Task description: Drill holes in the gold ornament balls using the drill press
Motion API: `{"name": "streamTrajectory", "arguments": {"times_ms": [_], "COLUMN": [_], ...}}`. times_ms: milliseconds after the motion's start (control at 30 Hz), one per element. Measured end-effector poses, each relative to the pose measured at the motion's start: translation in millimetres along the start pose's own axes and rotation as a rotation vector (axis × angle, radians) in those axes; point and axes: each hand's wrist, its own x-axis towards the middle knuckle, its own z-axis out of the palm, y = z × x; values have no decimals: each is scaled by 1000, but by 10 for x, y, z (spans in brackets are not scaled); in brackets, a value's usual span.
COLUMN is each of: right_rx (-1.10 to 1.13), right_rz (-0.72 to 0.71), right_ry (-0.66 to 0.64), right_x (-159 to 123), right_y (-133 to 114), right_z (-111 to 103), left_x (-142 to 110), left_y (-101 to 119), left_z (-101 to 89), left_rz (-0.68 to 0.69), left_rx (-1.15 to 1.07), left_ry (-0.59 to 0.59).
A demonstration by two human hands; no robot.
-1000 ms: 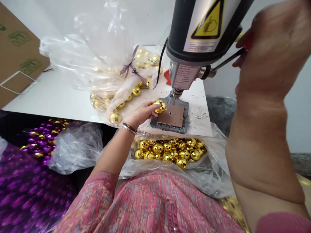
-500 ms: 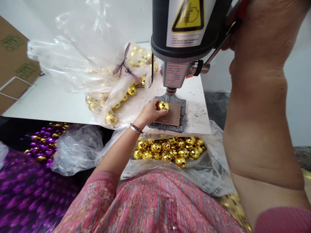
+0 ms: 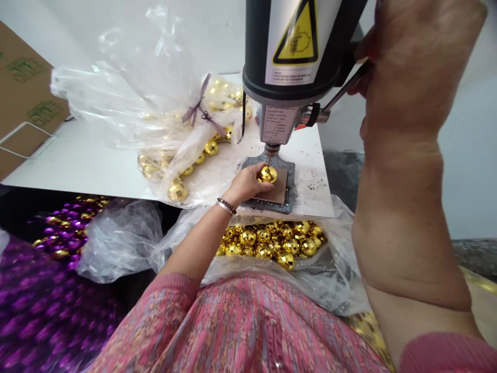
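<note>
So, the left grip (image 3: 246, 184) is clamped on a single gold mirror ball (image 3: 267, 174), fingers curled around its side. It holds the ball directly beneath the drill bit (image 3: 267, 162), whose tip meets the ball's top, and the hold seems meant to stop the round ball from rolling. The ball sits over a brown pad (image 3: 280, 190); whether they touch is hard to tell. The pad lies on one dark metal plate (image 3: 288, 207).

The right grip (image 3: 404, 57) is raised and closed around a thin lever (image 3: 345, 85), its fingers mostly hidden. The lever runs into the drill head (image 3: 291, 52), apparently to work it.

On the white surface (image 3: 77, 155) lies one clear bag (image 3: 116, 98), tied with purple ribbon (image 3: 201, 111) and holding more gold balls. A second bag (image 3: 334, 274) in front of the person holds over twenty gold balls (image 3: 264, 243). Further left lies a heap of purple balls (image 3: 58, 233).
</note>
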Motion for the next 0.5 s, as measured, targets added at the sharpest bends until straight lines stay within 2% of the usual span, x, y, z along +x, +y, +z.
{"name": "streamTrajectory", "arguments": {"times_ms": [33, 133, 267, 500], "right_rx": [-32, -101, -228, -271], "right_rz": [10, -115, -308, -406], "right_ry": [23, 25, 28, 15], "right_x": [-133, -536, -931, -1134], "right_y": [-92, -225, -96, 121], "right_z": [-21, -121, -223, -203], "left_x": [-6, -13, -1, -22], "left_y": [-3, -7, -23, -31], "left_z": [5, 22, 38, 31], "left_rz": [-2, 5, 9, -14], "left_rx": [-18, -43, -59, -59], "left_ry": [13, 43, 45, -12]}}
